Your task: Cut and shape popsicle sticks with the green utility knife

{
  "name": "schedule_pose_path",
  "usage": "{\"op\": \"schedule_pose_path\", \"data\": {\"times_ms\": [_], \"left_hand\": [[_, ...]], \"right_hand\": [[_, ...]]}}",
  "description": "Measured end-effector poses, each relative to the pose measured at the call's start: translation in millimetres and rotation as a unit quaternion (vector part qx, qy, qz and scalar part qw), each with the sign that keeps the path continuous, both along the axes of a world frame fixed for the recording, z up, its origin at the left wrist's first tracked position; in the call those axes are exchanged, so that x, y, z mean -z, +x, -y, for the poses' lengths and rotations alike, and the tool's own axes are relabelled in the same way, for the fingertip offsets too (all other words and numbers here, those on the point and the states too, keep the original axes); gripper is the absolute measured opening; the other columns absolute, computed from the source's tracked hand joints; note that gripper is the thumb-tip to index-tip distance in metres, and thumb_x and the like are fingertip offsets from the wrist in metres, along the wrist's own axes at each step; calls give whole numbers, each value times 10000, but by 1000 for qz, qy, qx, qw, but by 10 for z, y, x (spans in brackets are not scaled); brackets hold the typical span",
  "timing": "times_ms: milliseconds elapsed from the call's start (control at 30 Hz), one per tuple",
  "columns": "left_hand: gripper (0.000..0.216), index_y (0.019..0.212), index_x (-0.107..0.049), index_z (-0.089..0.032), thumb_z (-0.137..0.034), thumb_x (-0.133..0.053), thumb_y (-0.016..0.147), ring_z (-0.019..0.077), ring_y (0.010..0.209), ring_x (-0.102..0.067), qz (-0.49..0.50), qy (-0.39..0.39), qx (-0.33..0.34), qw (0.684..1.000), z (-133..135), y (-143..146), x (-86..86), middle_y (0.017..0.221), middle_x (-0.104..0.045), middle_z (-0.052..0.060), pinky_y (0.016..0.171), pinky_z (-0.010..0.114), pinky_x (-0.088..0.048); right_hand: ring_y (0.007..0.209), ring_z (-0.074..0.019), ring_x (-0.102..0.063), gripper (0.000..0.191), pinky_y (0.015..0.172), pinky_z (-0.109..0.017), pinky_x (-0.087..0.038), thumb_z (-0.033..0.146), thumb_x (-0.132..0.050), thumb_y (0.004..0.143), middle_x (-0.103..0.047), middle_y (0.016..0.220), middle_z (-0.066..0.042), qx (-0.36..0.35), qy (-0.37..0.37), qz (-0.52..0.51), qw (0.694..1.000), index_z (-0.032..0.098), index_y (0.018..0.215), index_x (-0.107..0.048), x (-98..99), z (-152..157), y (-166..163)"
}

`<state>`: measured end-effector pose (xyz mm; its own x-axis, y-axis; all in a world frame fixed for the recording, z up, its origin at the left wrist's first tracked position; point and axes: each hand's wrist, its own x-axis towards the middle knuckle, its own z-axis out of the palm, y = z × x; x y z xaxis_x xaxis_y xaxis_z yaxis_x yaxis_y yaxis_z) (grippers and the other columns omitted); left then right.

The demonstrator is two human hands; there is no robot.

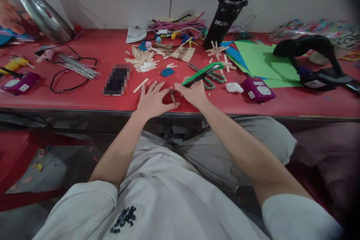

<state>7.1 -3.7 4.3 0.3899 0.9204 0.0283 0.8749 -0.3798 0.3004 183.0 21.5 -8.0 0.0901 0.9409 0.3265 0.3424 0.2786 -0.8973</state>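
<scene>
Left hand (150, 101): thumb and index fingers at the two ends of a short wooden strip (173, 97), holding it; other fingers spread on the red table (75, 101). Strip sits in the gap between left thumb and index, just left of the right fingers.

Right hand (196, 94): fingers wrapped around a green-and-black cutter (203, 72), front end angled down toward the strip. Can't tell whether the blade touches it.

Around the fingers: loose craft stick (140, 85) just beside the left fingertips, phone (116, 80) further left. Blue piece (167, 72) just beyond, between the hands; stick pile (143, 59) past the left fingers. Scissors (218, 77) right behind the right fingers, partly under the cutter. White tissue (234, 87) right of the right hand, then purple box (258, 90). Black bottle (226, 15) upright, well beyond the right fingers.
</scene>
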Motion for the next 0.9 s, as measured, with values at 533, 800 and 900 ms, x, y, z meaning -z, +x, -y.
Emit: {"op": "schedule_pose_path", "data": {"times_ms": [533,800,900], "left_hand": [[762,1463,-545,-318,-786,-523,861,324,1567,-241,-5,14,3,1000,1,-8,14,1664,-348,48,1262,673,-52],[746,1439,-568,-299,-768,-543,860,335,1561,-252,2,10,2,1000,0,-5,14,1663,-351,45,1260,679,-57],[733,1433,-574,-302,-754,-562,856,344,1555,-265,4,13,1,1000,2,-4,19,1661,-355,42,1262,677,-68]], "right_hand": [[425,-107,-450,400,528,-308,-450,254,-721,769,-500,429,46,-19,-7,-56,998,233,458,-469,28,7,5],[498,-128,-497,378,616,-332,-484,233,-719,783,-524,487,42,-17,-3,-3,1000,233,499,-469,25,12,11],[507,-131,-486,402,621,-338,-480,207,-704,786,-505,492,41,-4,-4,12,1000,239,499,-425,12,14,2]]}}
